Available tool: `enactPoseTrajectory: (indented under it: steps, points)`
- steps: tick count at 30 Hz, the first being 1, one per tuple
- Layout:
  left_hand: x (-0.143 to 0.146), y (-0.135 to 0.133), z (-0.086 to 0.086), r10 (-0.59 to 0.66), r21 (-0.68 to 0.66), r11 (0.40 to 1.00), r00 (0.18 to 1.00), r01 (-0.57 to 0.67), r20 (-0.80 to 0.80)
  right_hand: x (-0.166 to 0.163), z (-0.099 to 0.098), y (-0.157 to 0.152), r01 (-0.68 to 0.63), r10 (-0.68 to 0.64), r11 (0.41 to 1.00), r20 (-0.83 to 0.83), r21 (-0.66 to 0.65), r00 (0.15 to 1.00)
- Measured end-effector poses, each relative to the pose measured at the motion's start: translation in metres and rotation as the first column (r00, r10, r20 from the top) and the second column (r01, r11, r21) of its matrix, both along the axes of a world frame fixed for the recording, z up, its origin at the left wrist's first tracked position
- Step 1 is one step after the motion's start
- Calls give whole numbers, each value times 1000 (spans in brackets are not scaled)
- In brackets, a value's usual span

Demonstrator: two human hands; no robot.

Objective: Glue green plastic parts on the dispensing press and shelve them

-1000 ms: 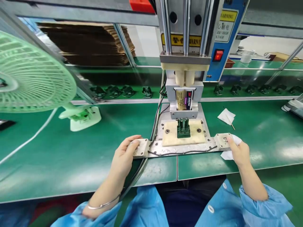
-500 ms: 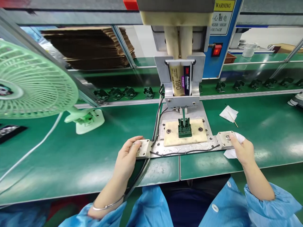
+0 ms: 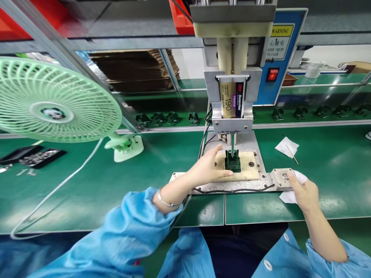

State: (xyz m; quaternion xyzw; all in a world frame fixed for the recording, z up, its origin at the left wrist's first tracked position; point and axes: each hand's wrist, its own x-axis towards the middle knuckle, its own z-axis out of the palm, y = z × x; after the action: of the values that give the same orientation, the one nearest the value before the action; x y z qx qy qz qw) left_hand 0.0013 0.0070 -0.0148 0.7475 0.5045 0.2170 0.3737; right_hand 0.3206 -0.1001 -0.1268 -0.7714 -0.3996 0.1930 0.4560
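Small green part under the glue nozzle — left hand reaching, fingers released.
Likely light, stiff, glue-wet — best taken by its sides; a white wipe is pinned under the right hand, thumb beside the button.

Bright, even overhead light floods the glossy green desk, throwing pale glare patches across it near the right edge. Shadows are soft and short. The pale green plastic fan bows outward with wide-angle distortion, and the blue fabric sleeve smears into blur.
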Motion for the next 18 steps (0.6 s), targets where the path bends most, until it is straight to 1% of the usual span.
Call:
enactPoseTrajectory:
  steps: [2,3,5,7,9,14,16,18]
  points:
    - [11,10,-9,-35,-76,996,996,41,79,0,-1,0,-7,7,1000,-8,2,1000]
    - [15,14,-15,-40,-90,995,993,51,112,0,-1,0,-13,13,1000,-9,-3,1000]
    - [17,19,-24,-42,-108,992,984,62,175,-1,-1,0,-32,32,999,-10,-6,999]
    - [15,21,-29,-42,-131,989,972,74,230,-1,-1,0,-52,52,999,-17,-2,999]
    - [10,19,-29,-44,-145,986,966,83,254,-1,-1,0,-70,71,997,-27,10,997]
    - [8,4,-18,-42,-176,981,969,87,244,0,-2,1,-83,83,996,-26,21,996]
    - [12,-2,-18,-27,-189,979,969,75,246,-1,-2,1,-84,84,996,-28,21,996]
    - [16,-6,-23,12,-198,979,968,39,250,-1,-2,1,-80,81,997,-33,17,996]
